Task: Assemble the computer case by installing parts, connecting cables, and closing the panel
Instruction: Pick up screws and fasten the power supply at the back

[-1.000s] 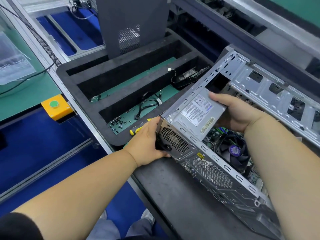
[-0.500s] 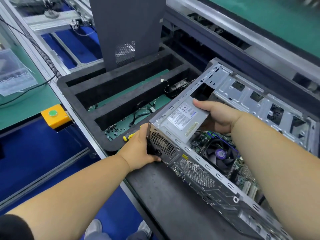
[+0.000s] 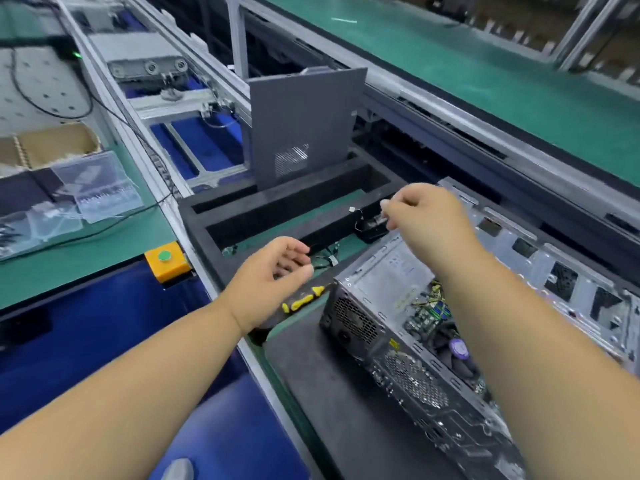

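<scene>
Both hands (image 3: 277, 268) (image 3: 426, 216) have left the open grey case (image 3: 398, 344), fingers loosely curled, holding nothing

Head view, downward (close-in)

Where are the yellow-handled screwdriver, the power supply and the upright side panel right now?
yellow-handled screwdriver (image 3: 302, 301): head view, middle of the yellow handle.
power supply (image 3: 388, 271): head view, its grey top face inside the case corner.
upright side panel (image 3: 304, 119): head view, the plain grey face above the mesh vent.
</scene>
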The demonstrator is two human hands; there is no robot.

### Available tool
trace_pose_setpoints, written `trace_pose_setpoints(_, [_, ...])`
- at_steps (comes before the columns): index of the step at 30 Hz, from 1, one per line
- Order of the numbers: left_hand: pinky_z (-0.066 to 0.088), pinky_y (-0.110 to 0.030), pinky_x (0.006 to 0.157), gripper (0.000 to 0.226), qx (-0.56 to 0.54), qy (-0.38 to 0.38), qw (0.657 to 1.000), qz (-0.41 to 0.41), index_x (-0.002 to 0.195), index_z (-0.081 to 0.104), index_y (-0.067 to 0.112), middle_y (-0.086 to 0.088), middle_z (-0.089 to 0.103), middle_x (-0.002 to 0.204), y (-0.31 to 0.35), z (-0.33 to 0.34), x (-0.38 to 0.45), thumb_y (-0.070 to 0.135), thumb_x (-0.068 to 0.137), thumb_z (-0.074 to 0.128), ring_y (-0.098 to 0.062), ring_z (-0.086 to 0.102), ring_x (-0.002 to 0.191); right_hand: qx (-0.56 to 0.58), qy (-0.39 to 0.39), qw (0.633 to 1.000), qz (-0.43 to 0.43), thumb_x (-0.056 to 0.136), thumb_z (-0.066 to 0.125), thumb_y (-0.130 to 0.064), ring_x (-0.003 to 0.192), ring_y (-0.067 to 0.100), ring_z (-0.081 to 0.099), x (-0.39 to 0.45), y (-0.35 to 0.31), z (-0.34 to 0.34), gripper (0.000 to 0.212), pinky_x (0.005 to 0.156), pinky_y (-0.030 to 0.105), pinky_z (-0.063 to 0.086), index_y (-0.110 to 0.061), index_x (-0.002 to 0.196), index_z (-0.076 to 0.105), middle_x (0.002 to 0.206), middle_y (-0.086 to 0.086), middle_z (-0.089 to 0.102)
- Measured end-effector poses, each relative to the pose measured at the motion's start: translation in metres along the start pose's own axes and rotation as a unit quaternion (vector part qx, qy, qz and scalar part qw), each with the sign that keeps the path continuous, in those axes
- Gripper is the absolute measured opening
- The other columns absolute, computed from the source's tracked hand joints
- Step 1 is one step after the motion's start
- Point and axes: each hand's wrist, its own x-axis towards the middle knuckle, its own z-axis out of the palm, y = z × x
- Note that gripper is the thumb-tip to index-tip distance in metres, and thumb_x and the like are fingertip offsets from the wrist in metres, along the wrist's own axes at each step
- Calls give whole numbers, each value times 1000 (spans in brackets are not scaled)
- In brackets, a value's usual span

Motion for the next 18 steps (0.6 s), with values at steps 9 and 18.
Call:
trace_pose_setpoints(9, [38, -21, 57, 35, 25, 115, 993, -22, 81, 59, 26, 6, 45, 58, -37, -102, 12, 59, 86, 52, -5, 40, 55, 39, -98, 994, -29, 89, 58, -39, 50, 10, 50, -5, -87, 102, 27, 56, 28, 43, -16, 75, 65, 69, 0, 68])
trace_pose_setpoints(18, [36, -13, 49, 37, -1, 90, 994, -61, 80, 69, 27, 5, 46, 48, -94, -230, 24, 56, 90, 49, -10, 43, 45, 65, -83, 990, 92, 89, 59, -38, 46, 1, 48, 19, -138, 201, 21, 51, 25, 42, -26, 74, 67, 73, -10, 70])
